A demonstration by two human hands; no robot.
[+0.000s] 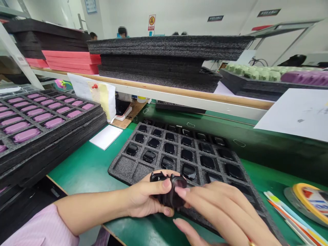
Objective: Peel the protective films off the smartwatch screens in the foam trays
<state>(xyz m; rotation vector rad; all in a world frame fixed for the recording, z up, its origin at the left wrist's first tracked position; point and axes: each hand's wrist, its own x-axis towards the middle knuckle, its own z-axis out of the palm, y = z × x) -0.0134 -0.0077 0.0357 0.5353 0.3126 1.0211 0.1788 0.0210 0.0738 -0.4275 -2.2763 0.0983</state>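
Observation:
My left hand (143, 200) is closed around a small black plastic part (169, 189) and holds it just above the near edge of a dark grey foam tray (120, 169). My right hand (220, 208) rests beside it, its fingertips pressed on the same black part. The tray's square pockets hold several glossy black pieces (187, 155); the nearest left pockets show bare foam.
A stack of foam trays with purple parts (38, 118) stands at the left. A shelf above carries stacked black foam sheets (164, 58) and red foam sheets (69, 61). A white card (106, 136) lies on the green mat. Pens (289, 215) and a tape roll (311, 200) lie at right. People sit beyond the shelf.

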